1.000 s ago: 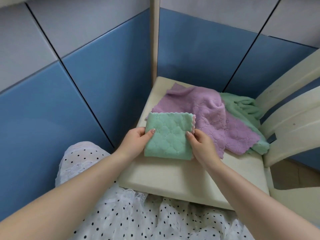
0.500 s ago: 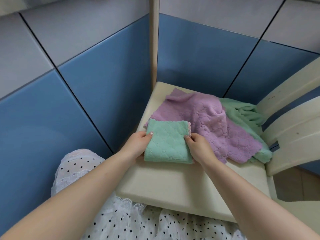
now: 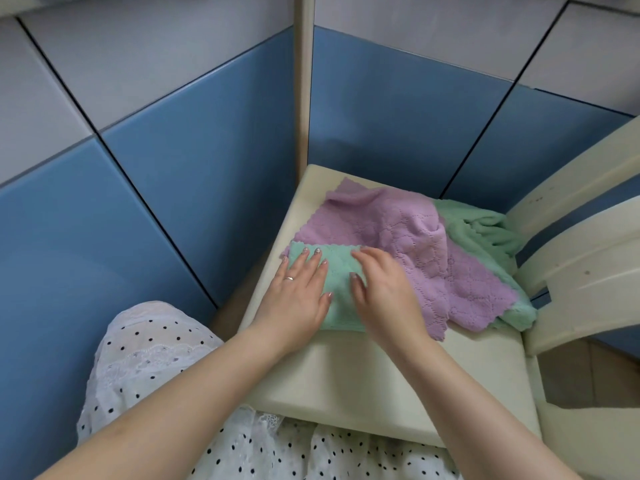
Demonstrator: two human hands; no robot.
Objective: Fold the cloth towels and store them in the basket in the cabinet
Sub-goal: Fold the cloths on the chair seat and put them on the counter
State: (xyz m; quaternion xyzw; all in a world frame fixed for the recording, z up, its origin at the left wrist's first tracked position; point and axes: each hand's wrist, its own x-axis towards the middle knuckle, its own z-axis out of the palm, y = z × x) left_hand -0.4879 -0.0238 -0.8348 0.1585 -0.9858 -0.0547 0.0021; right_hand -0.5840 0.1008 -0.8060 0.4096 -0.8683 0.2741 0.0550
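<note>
A small folded green towel [image 3: 341, 268] lies on the cream chair seat [image 3: 363, 368]. My left hand [image 3: 298, 292] presses flat on its left half with straight fingers. On its right half rests my right hand [image 3: 384, 292], fingers loosely spread. Behind the folded towel a purple towel [image 3: 433, 251] lies unfolded and wrinkled. Another green towel [image 3: 485, 230] sits crumpled under and behind the purple one, toward the chair back. No basket or cabinet interior is in view.
The chair's cream slatted back [image 3: 588, 237] rises at the right. Blue and grey panels [image 3: 173, 185] stand close behind and to the left, meeting at a beige corner post [image 3: 304, 98]. My polka-dot skirt [image 3: 156, 375] is below.
Both hands moved from pinching the folded green towel's side edges to lying on top of it. The towel now lies flatter on the seat.
</note>
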